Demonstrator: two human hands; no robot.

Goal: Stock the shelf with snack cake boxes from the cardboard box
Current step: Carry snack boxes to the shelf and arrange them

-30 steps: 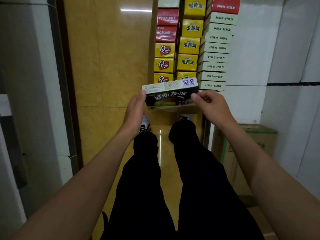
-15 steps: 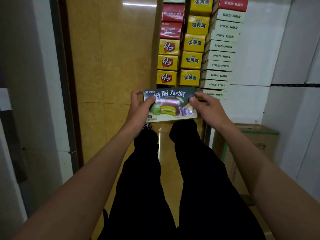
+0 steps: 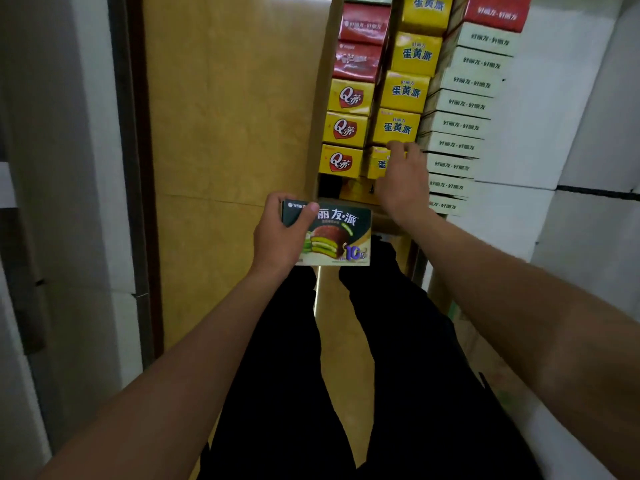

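My left hand (image 3: 277,242) grips a dark green snack cake box (image 3: 337,235) by its left end, thumb across the front, and holds it face up above my knees. My right hand (image 3: 401,181) is off the box and reaches forward to the shelf, its fingers against the lowest yellow box (image 3: 375,164) of the middle column. The shelf carries stacked columns: yellow Q boxes (image 3: 346,128) under red boxes (image 3: 358,60), yellow pie boxes (image 3: 398,126), and pale boxes (image 3: 457,124) seen from the side. The cardboard box (image 3: 462,325) stands on the floor at my right, mostly hidden by my right arm.
A tan tiled floor (image 3: 225,133) runs ahead on the left. A grey wall with a dark door frame (image 3: 138,168) closes the left side. White panels (image 3: 571,116) stand at the right. My black-trousered legs (image 3: 277,375) fill the lower middle.
My right hand has let go of the green box and moved up to the shelf's yellow boxes. The left hand now holds the box alone, lowered and turned face up.
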